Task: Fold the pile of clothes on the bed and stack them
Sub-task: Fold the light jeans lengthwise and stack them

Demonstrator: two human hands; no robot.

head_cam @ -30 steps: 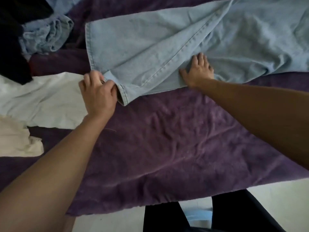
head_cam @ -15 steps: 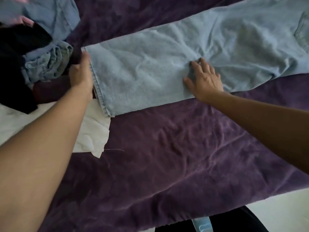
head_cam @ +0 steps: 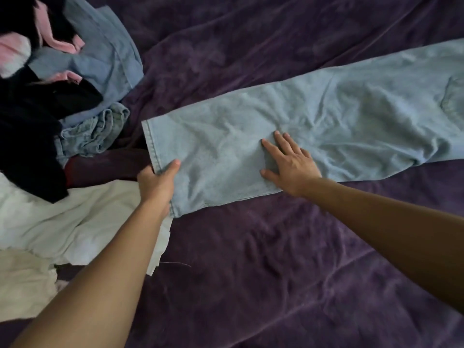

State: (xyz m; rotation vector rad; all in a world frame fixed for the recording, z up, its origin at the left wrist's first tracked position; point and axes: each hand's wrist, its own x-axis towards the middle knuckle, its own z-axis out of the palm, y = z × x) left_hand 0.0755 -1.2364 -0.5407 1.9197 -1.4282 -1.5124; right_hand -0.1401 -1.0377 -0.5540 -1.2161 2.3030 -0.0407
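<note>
Light blue jeans (head_cam: 313, 136): laid flat across the purple bedspread (head_cam: 276, 259), legs doubled one on the other, hem end toward the left, waist end running off the right edge of view. Fabric creased around the knee area.

Left hand (head_cam: 157, 183): at the hem's near corner, thumb on top of the denim, fingers tucked under the edge, pinching the cuff.

Right hand (head_cam: 288, 163): palm down on the middle of the leg, fingers spread and straight, pressing the cloth flat against the bed.

Pile of clothes (head_cam: 57, 79), upper left, unfolded: black garments (head_cam: 27, 136), a pink piece (head_cam: 60, 43), a mid-blue denim item (head_cam: 105, 61), and a bunched lighter denim piece (head_cam: 93, 131) just beside the jeans' hem, not clearly touching it.

White garment (head_cam: 62, 219): spread on the bed at left, below the pile, its edge passing under the left forearm. A cream cloth (head_cam: 22, 287) lies nearer, partly under it.
</note>
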